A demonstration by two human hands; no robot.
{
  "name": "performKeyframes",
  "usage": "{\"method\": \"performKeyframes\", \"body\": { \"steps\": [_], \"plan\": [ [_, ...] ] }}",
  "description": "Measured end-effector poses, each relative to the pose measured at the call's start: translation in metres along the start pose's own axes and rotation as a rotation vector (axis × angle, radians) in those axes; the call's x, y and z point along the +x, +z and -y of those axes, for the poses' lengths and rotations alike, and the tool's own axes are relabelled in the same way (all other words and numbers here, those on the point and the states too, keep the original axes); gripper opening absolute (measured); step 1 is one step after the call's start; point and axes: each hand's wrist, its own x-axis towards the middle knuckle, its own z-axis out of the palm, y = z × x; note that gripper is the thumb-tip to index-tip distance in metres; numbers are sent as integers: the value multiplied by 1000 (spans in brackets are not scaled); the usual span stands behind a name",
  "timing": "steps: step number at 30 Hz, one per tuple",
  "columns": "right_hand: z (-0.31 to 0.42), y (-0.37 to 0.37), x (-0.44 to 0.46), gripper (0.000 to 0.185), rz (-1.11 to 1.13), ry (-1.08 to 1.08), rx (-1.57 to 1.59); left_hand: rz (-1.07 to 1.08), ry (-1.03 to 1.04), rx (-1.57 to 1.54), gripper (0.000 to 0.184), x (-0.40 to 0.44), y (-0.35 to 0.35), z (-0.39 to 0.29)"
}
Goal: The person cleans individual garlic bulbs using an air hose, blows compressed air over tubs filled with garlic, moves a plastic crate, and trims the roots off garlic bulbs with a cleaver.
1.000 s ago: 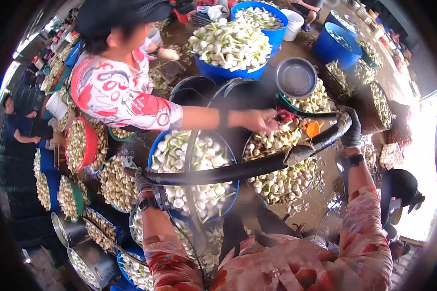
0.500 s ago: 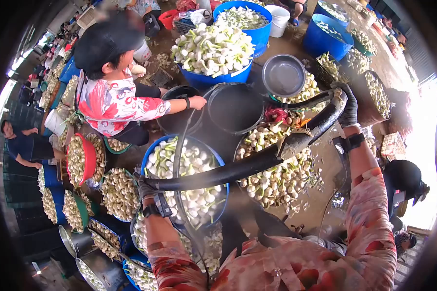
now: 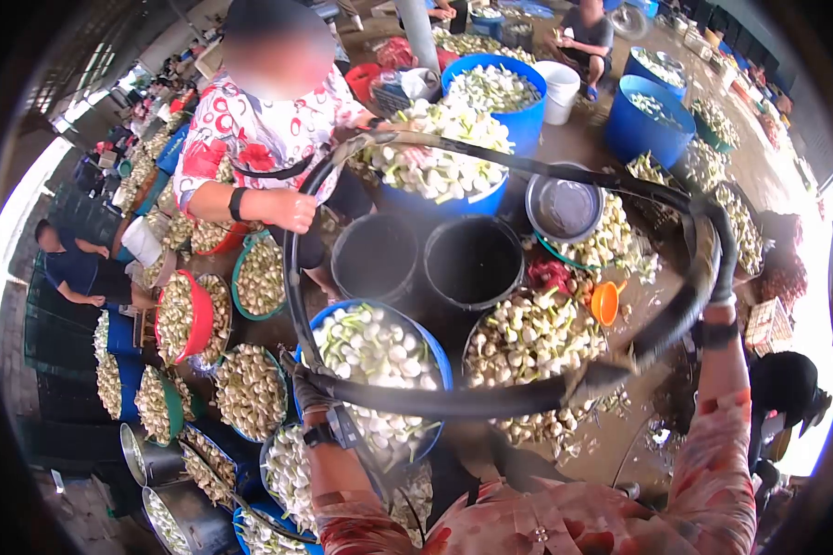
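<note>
A large black rubber hoop [image 3: 467, 400] hangs tilted in front of me, above the tubs. My left hand [image 3: 310, 387], in a dark glove, is closed round its near left end. On the right side, my gloved right hand [image 3: 720, 250] wraps round the hoop, partly hidden by it. A co-worker's hand [image 3: 292, 211] is at the hoop's far left, and the other reaches its far edge. Below the hoop stand a blue tub [image 3: 447, 370] of white garlic bulbs with green stems and a heap of browner garlic [image 3: 537, 342].
Two dark buckets [image 3: 473, 262] stand beyond the near tub. A metal basin [image 3: 565, 211] and an orange scoop [image 3: 605, 302] are at right. Another garlic-filled blue tub [image 3: 453, 202] is farther back. More filled tubs line the left, including a red one [image 3: 197, 319]. Other people sit nearby.
The hoop has swung from a narrow, edge-on shape to a wide loop. The co-worker has straightened up and raised both hands to it. My view has shifted, and the orange scoop now shows.
</note>
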Motion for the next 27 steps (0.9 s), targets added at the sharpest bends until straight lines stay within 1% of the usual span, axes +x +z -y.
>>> {"method": "performKeyframes", "body": {
  "steps": [1, 2, 3, 4, 5, 6, 7, 9, 10, 11, 12, 13, 14, 15, 16, 17, 18, 19, 20, 21, 22, 23, 24, 25, 27],
  "plan": [
    [14, 7, -13, 22, 80, -246, -396, 96, 157, 14, 54, -21, 14, -12],
    [24, 16, -22, 21, 150, -496, -794, 142, -49, -115, 37, -43, 34, -36],
    [30, 16, -29, 31, 128, -619, -846, 158, -260, -238, 27, -66, 54, -61],
    [36, 11, -38, 32, 90, -562, -777, 123, -349, -299, 25, -71, 51, -73],
    [43, 6, -47, 34, 51, -509, -705, 121, -330, -311, 25, -79, 58, -86],
    [52, 5, -51, 32, 82, -621, -838, 244, -291, -252, 27, -88, 65, -99],
    [53, 2, -62, 21, 16, -430, -604, 350, -244, -193, 30, -97, 67, -111],
    [44, -7, -73, 17, -47, -158, -378, 126, -36, -5, 31, -104, 83, -124],
    [39, -4, -81, 18, -88, -12, -290, 143, -54, 67, 32, -92, 72, -131],
    [38, -3, -86, 21, -117, 74, -248, 163, -116, 7, 32, -83, 60, -133],
    [40, 13, -94, 21, -167, 129, -182, 198, -176, -56, 32, -76, 60, -136],
    [36, 17, -95, 21, -150, 147, -193, 159, -128, -49, 33, -69, 68, -140],
    [33, 18, -102, 20, -105, 127, -235, 118, -92, -31, 35, -72, 64, -142],
    [33, 16, -108, 18, -65, 96, -274, 102, -110, -25, 35, -82, 53, -138],
    [30, 9, -108, 18, -71, 90, -274, 121, -138, -11, 35, -83, 56, -141],
    [24, 12, -102, 15, -30, 156, -234, 147, -140, -4, 35, -77, 62, -152],
    [28, 11, -105, 12, -42, 273, -136, 1, -125, -31, 38, -72, 60, -151],
    [38, 23, -109, 10, -65, 388, -40, 93, -169, 18, 38, -68, 47, -151],
    [30, 25, -109, 11, 110, 117, -347, 205, -197, 56, 38, -61, 40, -150],
    [22, 27, -108, 16, 193, -197, -633, 143, -135, 57, 38, -52, 36, -141],
    [22, 35, -104, 20, 391, -519, -850, 76, -67, 53, 38, -45, 35, -139],
    [30, 52, -111, 21, 389, -404, -780, 93, -71, 35, 37, -48, 40, -142],
    [22, 49, -111, 23, 407, -393, -802, 103, -89, 25, 36, -53, 41, -142],
    [18, 52, -114, 24, 400, -367, -777, 130, -174, 7, 33, -42, 33, -142],
    [10, 60, -121, 27, 380, -321, -701, 160, -171, -21, 32, -26, 26, -149]
  ]
}}
